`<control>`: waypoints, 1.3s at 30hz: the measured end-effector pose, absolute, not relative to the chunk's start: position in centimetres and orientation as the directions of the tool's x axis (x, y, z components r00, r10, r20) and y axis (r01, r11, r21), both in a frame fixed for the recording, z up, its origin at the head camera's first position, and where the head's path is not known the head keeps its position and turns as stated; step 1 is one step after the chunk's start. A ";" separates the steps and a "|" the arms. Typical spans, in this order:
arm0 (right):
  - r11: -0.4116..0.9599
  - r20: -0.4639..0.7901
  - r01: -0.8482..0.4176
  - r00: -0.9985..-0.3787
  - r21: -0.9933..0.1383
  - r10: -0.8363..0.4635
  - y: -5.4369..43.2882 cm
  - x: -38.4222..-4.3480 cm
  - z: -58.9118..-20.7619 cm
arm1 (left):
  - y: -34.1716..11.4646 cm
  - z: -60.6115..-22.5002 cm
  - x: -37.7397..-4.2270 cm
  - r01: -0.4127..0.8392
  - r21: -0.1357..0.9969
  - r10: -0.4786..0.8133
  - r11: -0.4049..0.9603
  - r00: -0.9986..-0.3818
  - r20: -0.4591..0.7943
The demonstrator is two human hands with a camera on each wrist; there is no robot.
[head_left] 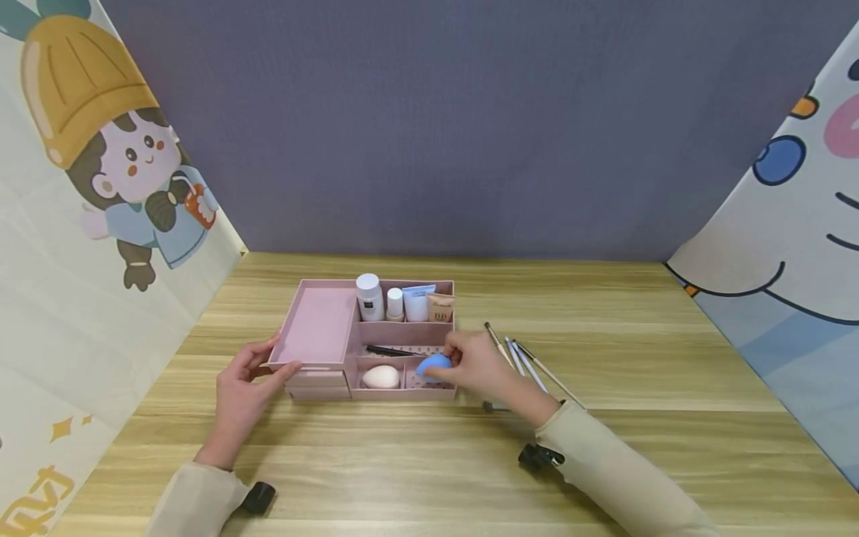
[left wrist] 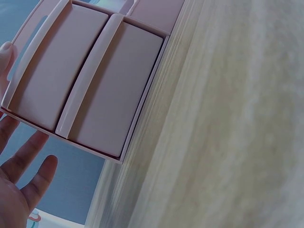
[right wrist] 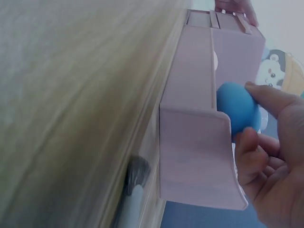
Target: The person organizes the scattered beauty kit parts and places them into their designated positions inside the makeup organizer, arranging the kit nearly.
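Observation:
A pink makeup organizer (head_left: pixel 312 324) stands on the wooden table, its two drawer fronts (left wrist: pixel 111 90) closed. My left hand (head_left: pixel 244 384) grips its front left corner, thumb over the front of the top edge and fingers along the side. With thumb and fingertips, my right hand (head_left: pixel 479 365) pinches a blue makeup sponge (right wrist: pixel 235 107) at the front right compartment, the sponge partly below the rim. A white makeup sponge (head_left: pixel 381 377) lies in the compartment to its left. Behind them, a slim black pencil-like stick (head_left: pixel 389 350) lies in the middle section.
The back row holds a white bottle (head_left: pixel 370 298), a small white-capped bottle (head_left: pixel 395 304), a light blue tube (head_left: pixel 418 302) and a tan tube (head_left: pixel 440 307). Several makeup brushes (head_left: pixel 530 364) lie on the table (head_left: pixel 644 335) right of the organizer, beneath and beside my right forearm.

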State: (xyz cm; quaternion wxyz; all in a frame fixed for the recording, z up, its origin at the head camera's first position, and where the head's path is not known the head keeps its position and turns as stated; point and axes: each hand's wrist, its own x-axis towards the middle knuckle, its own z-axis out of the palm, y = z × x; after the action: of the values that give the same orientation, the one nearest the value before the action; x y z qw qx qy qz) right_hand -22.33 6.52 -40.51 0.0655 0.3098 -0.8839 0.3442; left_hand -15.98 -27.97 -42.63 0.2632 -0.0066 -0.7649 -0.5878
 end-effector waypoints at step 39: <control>0.555 0.098 -0.501 -0.794 -0.664 -0.600 10.2 -22.9 -38.7 | -28.2 -43.1 -16.3 0.345 0.888 -0.292 0.305 -0.854 0.432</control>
State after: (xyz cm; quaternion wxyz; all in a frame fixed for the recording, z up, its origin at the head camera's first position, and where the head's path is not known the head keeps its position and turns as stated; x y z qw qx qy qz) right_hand -22.91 10.21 -38.71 -0.0699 0.3130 -0.8790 0.3527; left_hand -16.26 -28.20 -43.11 0.2700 -0.0176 -0.7612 -0.5894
